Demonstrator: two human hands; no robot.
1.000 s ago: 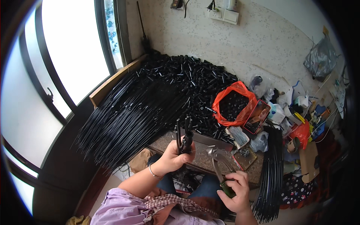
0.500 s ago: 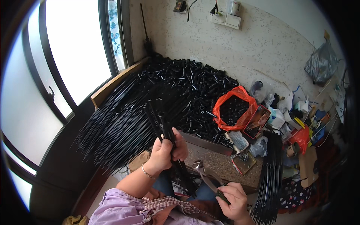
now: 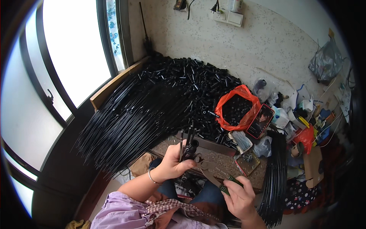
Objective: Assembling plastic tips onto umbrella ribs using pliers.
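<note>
My left hand is closed round several thin black rods and a short black tube, which stick up from the fist. My right hand grips a pair of pincers with green handles, and the handles are spread apart. The pincers' head meets the black pieces beside my left thumb; what exactly its jaws touch is too small to tell. A bracelet circles my left wrist.
Long black rods lie heaped on the left, with short black tubes behind them. An orange-red bag holds small black pieces. Beside it are a phone, a tray of thin pins and a hanging rod bundle.
My left hand has lowered and turned, tipping the black rods and tube toward the right. The pincers have risen to meet them, and their handles have spread.
</note>
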